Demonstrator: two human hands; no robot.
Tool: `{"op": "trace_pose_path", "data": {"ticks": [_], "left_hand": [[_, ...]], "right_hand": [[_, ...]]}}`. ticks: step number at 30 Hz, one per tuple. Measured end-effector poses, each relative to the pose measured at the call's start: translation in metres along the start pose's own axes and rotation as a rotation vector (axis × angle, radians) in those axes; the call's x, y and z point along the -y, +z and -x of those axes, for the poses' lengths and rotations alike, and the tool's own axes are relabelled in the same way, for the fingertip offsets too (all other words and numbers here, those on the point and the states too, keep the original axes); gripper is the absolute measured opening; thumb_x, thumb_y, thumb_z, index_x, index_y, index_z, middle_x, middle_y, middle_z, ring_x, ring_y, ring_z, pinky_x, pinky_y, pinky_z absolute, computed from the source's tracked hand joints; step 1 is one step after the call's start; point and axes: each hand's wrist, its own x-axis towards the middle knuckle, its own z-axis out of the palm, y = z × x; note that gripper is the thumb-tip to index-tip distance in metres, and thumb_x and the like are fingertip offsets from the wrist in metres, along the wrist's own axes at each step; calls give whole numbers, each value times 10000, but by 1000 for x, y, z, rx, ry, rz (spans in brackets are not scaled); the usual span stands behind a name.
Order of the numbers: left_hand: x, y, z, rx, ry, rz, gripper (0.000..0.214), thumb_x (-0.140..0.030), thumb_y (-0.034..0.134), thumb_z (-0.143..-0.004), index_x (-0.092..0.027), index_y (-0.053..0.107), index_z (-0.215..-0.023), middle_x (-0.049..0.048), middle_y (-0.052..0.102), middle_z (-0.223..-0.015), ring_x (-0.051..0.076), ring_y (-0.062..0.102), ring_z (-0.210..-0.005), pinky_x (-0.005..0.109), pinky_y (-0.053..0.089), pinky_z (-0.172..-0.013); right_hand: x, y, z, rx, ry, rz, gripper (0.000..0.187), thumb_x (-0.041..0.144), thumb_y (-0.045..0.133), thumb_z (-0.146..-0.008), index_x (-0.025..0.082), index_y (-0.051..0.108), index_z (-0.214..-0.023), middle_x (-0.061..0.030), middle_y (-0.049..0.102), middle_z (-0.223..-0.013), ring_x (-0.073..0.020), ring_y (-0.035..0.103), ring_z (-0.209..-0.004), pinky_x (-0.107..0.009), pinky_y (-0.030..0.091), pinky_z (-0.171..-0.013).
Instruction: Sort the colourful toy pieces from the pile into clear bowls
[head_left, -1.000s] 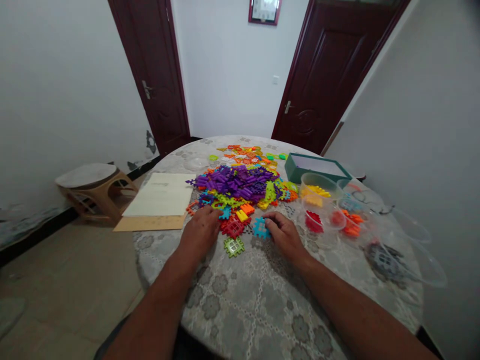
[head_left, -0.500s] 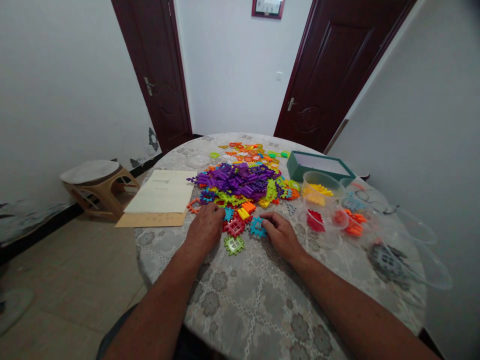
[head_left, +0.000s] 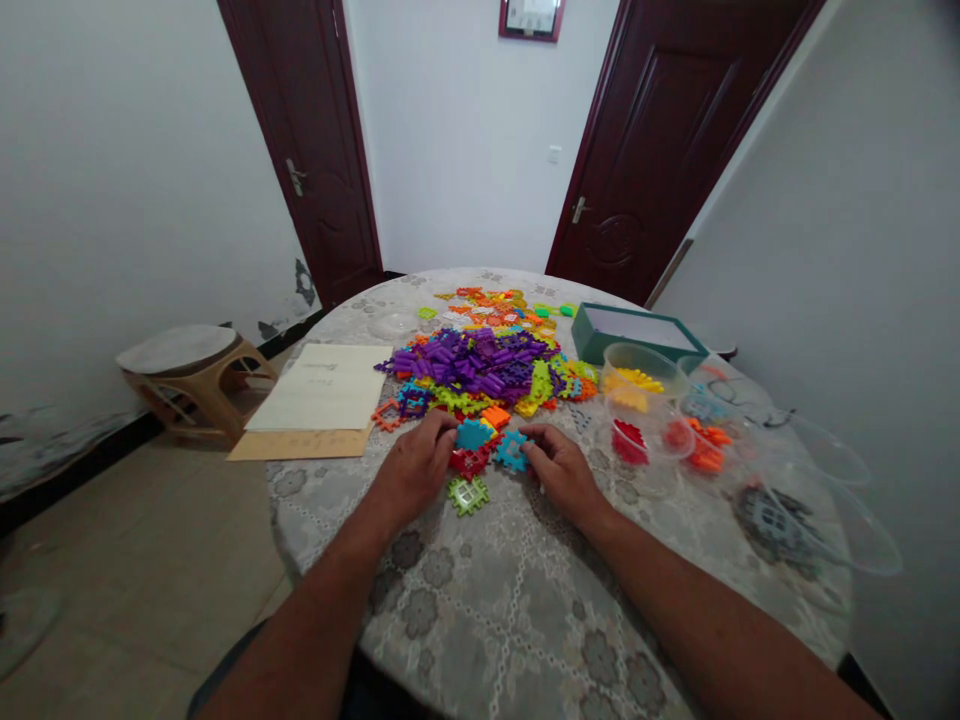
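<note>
Between thumb and fingers, my left hand (head_left: 420, 458) pinches a blue interlocking plastic tile (head_left: 474, 434), held above a red tile (head_left: 470, 461). My right hand (head_left: 559, 462) is closed on another blue tile (head_left: 511, 452) by its right edge. A narrow gap separates the two blue tiles. Nearer to me, a lime-green window tile (head_left: 467, 495) lies flat on the tablecloth. Orange pieces (head_left: 496, 416) sit just behind the left blue tile. Farther back is a heap of purple pieces (head_left: 480, 360), with green, yellow and blue ones around its foot.
On the right stand clear plastic tubs (head_left: 649, 365) with yellow, red and orange pieces, and a green box (head_left: 637, 335). Grey pieces (head_left: 776, 520) lie by the right edge. To the left are paper sheets (head_left: 319, 385) and, off the table, a stool (head_left: 195, 380).
My left hand has lifted a blue tile from beside the red one and brought it slightly right, over the red tile. My right hand keeps its blue tile in nearly the same place.
</note>
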Motion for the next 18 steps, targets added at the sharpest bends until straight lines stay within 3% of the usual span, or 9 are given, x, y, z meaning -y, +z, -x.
{"op": "trace_pose_path", "data": {"ticks": [9,18], "left_hand": [[-5,22,3,109,-17,51,251,-325,410,-1025,-225,640,-1029,47,739,-947,218,691,-873,346,497,-805],[-10,22,2,182,-73,46,224,-340,440,-1020,-229,633,-1034,44,762,-937,215,709,-839,325,485,-753]], "right_hand": [[12,13,14,146,-11,-155,314,357,636,-952,235,676,-1239,-9,696,-879,-166,651,-697,-288,523,-629],[14,11,14,189,-34,-184,301,332,662,-939,237,663,-1224,-8,695,-925,-160,638,-714,-286,525,-646]]}}
